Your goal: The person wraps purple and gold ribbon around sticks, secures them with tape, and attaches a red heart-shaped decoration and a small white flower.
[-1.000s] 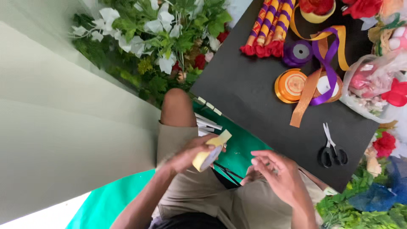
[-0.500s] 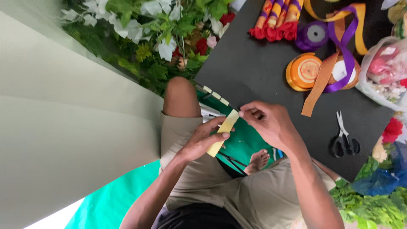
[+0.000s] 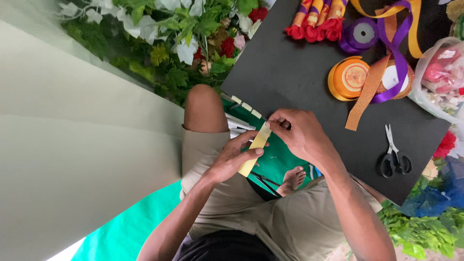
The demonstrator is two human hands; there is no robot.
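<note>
Above lap, between knees, yellow tape roll (image 3: 251,154) is clamped in left hand (image 3: 231,159), fingers curled round it. Free end of tape is pinched by right hand (image 3: 302,135), thumb against fingertips, near black board (image 3: 290,72). Risk judged: tape may be twisted or stuck to fingers if tension is lost. Counted: three cut strips (image 3: 246,106) on board edge, one scissors (image 3: 394,157), three ribbon spools (image 3: 349,77).

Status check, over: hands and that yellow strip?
Left hand grips yellow strip low. Right hand pinches its top end. Scissors lie clear on black board.
</note>
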